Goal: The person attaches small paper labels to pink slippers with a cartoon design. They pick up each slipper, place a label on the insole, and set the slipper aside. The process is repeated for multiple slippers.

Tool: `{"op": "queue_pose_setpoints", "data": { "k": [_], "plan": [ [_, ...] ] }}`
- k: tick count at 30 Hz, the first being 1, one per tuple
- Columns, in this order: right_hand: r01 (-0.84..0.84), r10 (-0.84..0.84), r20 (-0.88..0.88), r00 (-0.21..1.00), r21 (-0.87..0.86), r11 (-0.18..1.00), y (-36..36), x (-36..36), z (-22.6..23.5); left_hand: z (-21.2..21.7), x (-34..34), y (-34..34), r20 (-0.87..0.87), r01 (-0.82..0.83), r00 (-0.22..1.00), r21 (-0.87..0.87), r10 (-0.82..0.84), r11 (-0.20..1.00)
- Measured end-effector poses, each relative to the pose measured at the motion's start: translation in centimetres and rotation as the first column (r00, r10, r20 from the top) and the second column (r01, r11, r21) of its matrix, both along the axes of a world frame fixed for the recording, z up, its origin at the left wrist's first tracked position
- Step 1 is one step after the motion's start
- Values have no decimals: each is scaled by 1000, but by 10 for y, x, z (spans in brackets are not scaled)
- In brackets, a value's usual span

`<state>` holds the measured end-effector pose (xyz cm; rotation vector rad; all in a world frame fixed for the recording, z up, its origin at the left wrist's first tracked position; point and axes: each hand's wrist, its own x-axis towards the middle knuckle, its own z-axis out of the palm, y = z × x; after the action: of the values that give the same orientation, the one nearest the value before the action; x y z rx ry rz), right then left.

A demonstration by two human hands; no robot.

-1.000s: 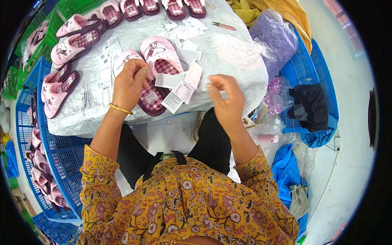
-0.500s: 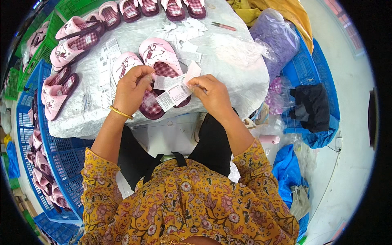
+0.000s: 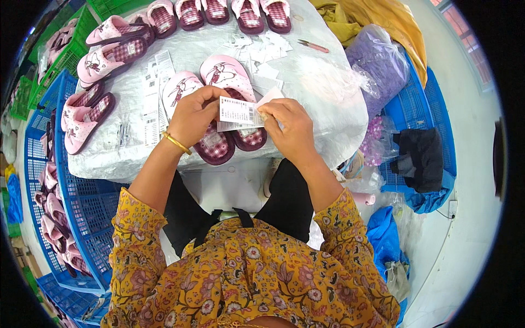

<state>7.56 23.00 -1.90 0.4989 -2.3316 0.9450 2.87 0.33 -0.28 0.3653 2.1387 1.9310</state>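
A white printed paper label (image 3: 236, 111) is stretched between my hands above a pair of pink slippers with maroon checked insoles. My left hand (image 3: 192, 116) is closed on the label's left edge, its fingertips partly hidden behind the paper. My right hand (image 3: 290, 128) pinches the right end, where a second blank-looking paper piece (image 3: 271, 96) sticks up. Beneath my hands lie the left slipper (image 3: 214, 146) and the right slipper (image 3: 228, 71), toes pointing away from me. My left hand covers part of the left slipper.
More pink slippers (image 3: 104, 63) line the table's left and far edges. Label strips (image 3: 156, 104) lie left of the pair, with loose paper tags (image 3: 268, 46) beyond it. Small snips (image 3: 313, 46) rest at the far right. Blue crates (image 3: 87, 218) flank the table (image 3: 328, 115).
The label has turned from slanted to nearly level, and my left hand has moved right to grip its left edge. The whole view has shifted slightly.
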Motion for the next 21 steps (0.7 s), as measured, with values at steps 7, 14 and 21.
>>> {"op": "queue_pose_setpoints", "data": {
  "k": [7,14,21],
  "plan": [
    [-16,14,-32,999,-52,999,7,0,5,9,-6,-7,55,97,994,-139,-90,986],
    [-29,99,209,973,-314,949,36,-1,-3,3,4,-3,20,91,996,-138,-89,986],
    [90,44,403,914,-308,947,24,30,-15,-1,6,-3,-47,66,996,-196,-77,978]
  ]
}}
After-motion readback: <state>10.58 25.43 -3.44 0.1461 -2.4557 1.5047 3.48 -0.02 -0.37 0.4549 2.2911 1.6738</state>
